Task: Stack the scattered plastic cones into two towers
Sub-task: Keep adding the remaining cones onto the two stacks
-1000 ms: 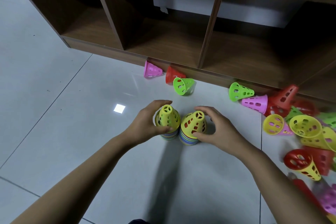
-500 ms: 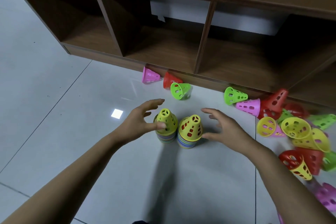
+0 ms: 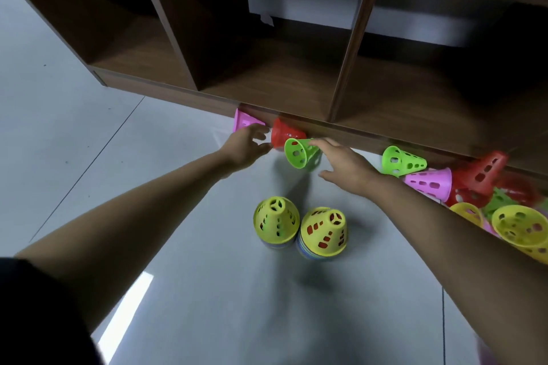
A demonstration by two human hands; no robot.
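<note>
Two short towers of nested cones stand side by side on the floor, the left tower (image 3: 276,222) and the right tower (image 3: 323,232), each topped by a yellow cone. Beyond them, by the shelf base, lie a pink cone (image 3: 243,121), a red cone (image 3: 284,134) and a green cone (image 3: 300,153). My left hand (image 3: 246,146) reaches between the pink and red cones, fingers spread, holding nothing. My right hand (image 3: 344,167) is stretched out with its fingertips at the green cone's narrow end, not closed round it.
A dark wooden shelf unit (image 3: 296,115) with open compartments runs across the back. A heap of several loose cones, green (image 3: 401,160), pink (image 3: 430,184), red (image 3: 482,175) and yellow (image 3: 522,228), lies at the right. Grey floor tiles (image 3: 74,142) extend left.
Both hands let go of the two towers and reached forward to the cones lying by the shelf base. The camera has tilted closer to the floor.
</note>
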